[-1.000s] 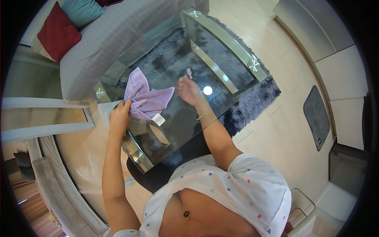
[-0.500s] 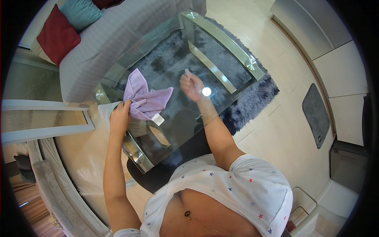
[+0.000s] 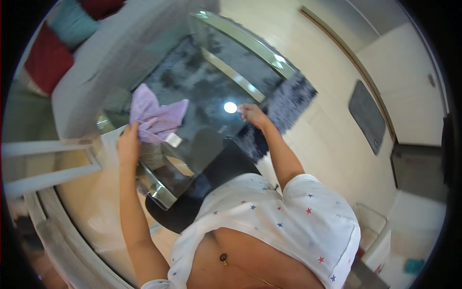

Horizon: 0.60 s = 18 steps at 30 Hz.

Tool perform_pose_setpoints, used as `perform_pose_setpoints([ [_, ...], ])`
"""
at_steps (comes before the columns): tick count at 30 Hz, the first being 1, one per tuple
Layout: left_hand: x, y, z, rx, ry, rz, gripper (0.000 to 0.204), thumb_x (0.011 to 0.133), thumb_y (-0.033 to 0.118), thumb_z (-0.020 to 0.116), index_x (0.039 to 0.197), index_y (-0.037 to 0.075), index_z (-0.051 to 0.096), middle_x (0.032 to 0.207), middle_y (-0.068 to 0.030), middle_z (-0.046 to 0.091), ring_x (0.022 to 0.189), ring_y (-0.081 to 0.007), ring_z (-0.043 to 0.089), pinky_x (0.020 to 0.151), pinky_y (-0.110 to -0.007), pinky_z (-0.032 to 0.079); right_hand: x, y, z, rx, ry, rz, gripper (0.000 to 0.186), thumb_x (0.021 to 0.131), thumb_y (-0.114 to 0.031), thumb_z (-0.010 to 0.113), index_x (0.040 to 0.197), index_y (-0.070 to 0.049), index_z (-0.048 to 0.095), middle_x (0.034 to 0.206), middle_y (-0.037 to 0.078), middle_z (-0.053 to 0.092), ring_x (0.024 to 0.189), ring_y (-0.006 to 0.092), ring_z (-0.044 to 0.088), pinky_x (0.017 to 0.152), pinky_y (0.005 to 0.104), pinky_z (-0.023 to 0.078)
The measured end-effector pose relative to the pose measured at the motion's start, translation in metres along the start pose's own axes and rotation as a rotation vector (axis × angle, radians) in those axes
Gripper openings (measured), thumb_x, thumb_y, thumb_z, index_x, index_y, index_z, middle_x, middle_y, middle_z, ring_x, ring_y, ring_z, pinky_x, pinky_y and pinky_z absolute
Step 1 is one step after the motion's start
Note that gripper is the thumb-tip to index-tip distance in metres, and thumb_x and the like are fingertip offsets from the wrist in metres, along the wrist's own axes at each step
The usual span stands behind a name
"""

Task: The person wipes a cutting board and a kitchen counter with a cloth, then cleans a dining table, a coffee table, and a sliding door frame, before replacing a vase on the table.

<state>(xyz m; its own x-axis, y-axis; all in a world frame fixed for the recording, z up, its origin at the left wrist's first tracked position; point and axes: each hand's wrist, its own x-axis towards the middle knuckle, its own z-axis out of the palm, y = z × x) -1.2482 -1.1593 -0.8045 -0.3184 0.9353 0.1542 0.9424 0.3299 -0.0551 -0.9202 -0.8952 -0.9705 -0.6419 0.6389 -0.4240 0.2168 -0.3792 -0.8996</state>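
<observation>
A lavender cloth (image 3: 156, 115) with a white tag is bunched at the left of the glass table (image 3: 204, 111), and my left hand (image 3: 129, 139) grips its near edge. My right hand (image 3: 252, 114) is closed in a pinch on a small pale item at the right part of the glass, beside a bright round reflection. The item is too small and blurred to make out clearly.
Beneath the table lies a shaggy grey rug (image 3: 291, 98). A grey sofa (image 3: 89, 77) with cushions (image 3: 72, 24) stands at upper left. A framed glass panel (image 3: 48, 149) is at left, cabinets (image 3: 402, 82) and a dark mat (image 3: 366, 115) at right.
My right hand picked up the small pinkish item from the glass and has since moved right with it. My left hand still grips the cloth. The view has shifted and turned slightly.
</observation>
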Motion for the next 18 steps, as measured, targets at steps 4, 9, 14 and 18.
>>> perform_pose_setpoints([
  [4, -0.001, 0.004, -0.002, 0.025, -0.016, -0.05, 0.032, 0.077, -0.001, 0.05, 0.106, 0.01, 0.049, 0.088, -0.0165, 0.057, 0.071, -0.0378, 0.059, 0.059, -0.045, 0.048, -0.065, 0.011, -0.101, 0.096, 0.192, 0.052, 0.013, 0.087, -0.016, 0.06, 0.088, -0.003, 0.058, 0.068, 0.001, 0.055, 0.054, 0.0094, 0.05, 0.047, 0.0224, 0.042],
  [9, 0.0, 0.01, -0.006, 0.009, 0.043, -0.03, 0.031, 0.077, -0.001, 0.05, 0.106, 0.009, 0.049, 0.086, -0.017, 0.056, 0.07, -0.0377, 0.059, 0.059, -0.045, 0.048, -0.123, -0.012, -0.127, 0.218, 0.322, 0.094, 0.011, 0.091, -0.016, 0.055, 0.091, -0.005, 0.053, 0.067, -0.003, 0.048, 0.054, 0.0066, 0.042, 0.049, 0.0201, 0.037],
  [14, -0.001, 0.005, -0.003, 0.021, 0.092, -0.027, 0.03, 0.077, -0.002, 0.05, 0.105, 0.009, 0.049, 0.084, -0.0175, 0.056, 0.07, -0.0382, 0.059, 0.059, -0.045, 0.048, -0.123, -0.022, -0.117, 0.386, 0.275, 0.015, 0.008, 0.092, -0.009, 0.051, 0.095, -0.003, 0.054, 0.069, -0.002, 0.05, 0.054, 0.008, 0.043, 0.051, 0.0201, 0.038],
  [18, 0.001, 0.01, -0.002, -0.014, 0.111, -0.023, 0.028, 0.076, -0.002, 0.05, 0.102, 0.008, 0.049, 0.083, -0.0181, 0.056, 0.07, -0.0384, 0.059, 0.059, -0.046, 0.047, -0.119, -0.017, -0.126, 0.241, 0.309, -0.109, 0.015, 0.084, -0.007, 0.061, 0.096, 0.0, 0.056, 0.071, 0.003, 0.055, 0.059, 0.0113, 0.052, 0.055, 0.0239, 0.046],
])
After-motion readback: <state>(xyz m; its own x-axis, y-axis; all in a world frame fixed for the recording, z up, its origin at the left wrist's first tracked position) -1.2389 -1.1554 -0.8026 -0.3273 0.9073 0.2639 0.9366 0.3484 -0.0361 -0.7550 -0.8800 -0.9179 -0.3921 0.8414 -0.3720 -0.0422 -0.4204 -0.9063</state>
